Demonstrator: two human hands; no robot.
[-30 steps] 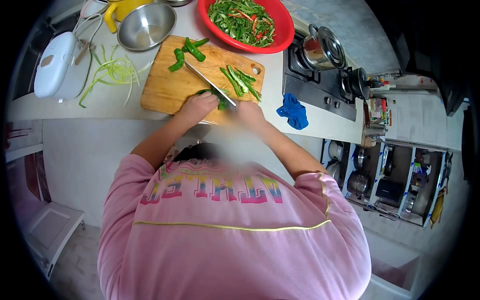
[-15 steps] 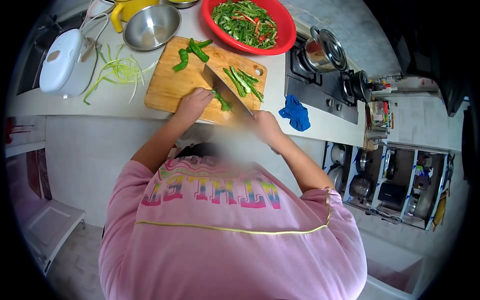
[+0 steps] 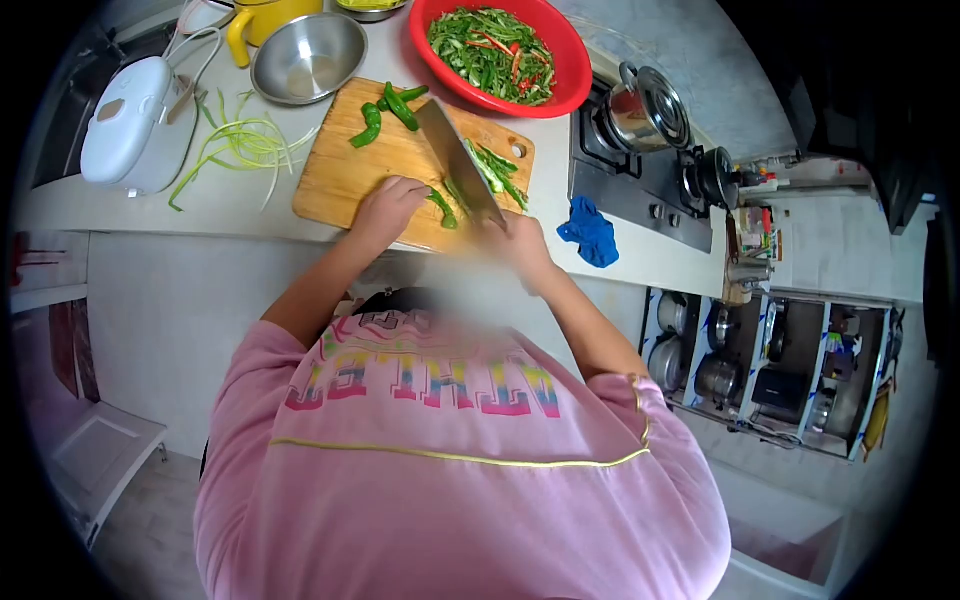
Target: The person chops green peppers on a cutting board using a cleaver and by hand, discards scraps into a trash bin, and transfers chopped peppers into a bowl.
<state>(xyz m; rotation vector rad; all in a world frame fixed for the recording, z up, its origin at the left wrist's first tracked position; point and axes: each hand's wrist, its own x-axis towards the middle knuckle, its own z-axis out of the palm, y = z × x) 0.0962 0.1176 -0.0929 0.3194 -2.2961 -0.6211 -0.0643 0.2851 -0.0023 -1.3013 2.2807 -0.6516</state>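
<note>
My right hand [image 3: 518, 245] grips the handle of a cleaver [image 3: 458, 158], its broad blade angled over the wooden cutting board [image 3: 330, 185]. Beside the blade lies a green pepper piece [image 3: 442, 208], its upper end held down under the curled fingertips of my left hand [image 3: 394, 208]. A thin cut sliver shows between this piece and the blade. Right of the blade rest several pepper strips [image 3: 500, 170], partly covered by it. Whole green peppers [image 3: 368, 127] sit at the board's far side. A blur hides part of my right wrist.
A red basin [image 3: 575, 75] of shredded green and red peppers stands behind the board, near a steel bowl [image 3: 310, 60]. Pale green stalks [image 3: 245, 140] and a white appliance [image 3: 135, 125] are on the left. A blue cloth [image 3: 590, 233] lies right, by the stove [image 3: 640, 185] with its pots.
The cleaver has shifted right, away from the held pepper piece and toward the cut strips, now covering some of them. A sliver now shows beside the piece. My left hand has barely moved.
</note>
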